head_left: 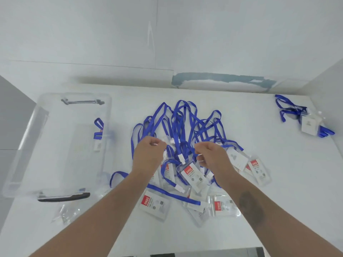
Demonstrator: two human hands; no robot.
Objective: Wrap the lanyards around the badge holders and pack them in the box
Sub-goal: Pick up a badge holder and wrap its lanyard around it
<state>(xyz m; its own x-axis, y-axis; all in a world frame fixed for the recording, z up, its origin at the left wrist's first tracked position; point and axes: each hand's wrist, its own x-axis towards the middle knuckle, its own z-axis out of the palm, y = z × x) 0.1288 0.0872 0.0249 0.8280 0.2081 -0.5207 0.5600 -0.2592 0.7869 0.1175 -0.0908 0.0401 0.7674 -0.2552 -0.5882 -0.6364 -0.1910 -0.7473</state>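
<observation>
Currently both hands hover over the lanyard pile (pixel 185 130) mid-worktop (pixel 259 182). Left hand (pixel 148 151) and right hand (pixel 209 154) each have fingers curled, apparently pinching blue straps running away from the person. The box (pixel 24 145) lies left, nearer the left hand.

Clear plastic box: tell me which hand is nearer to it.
Left. The left hand is over the tangled pile of lanyards, just to the right of the clear plastic box. The right hand is farther right, beyond the left hand, over the same pile.
</observation>
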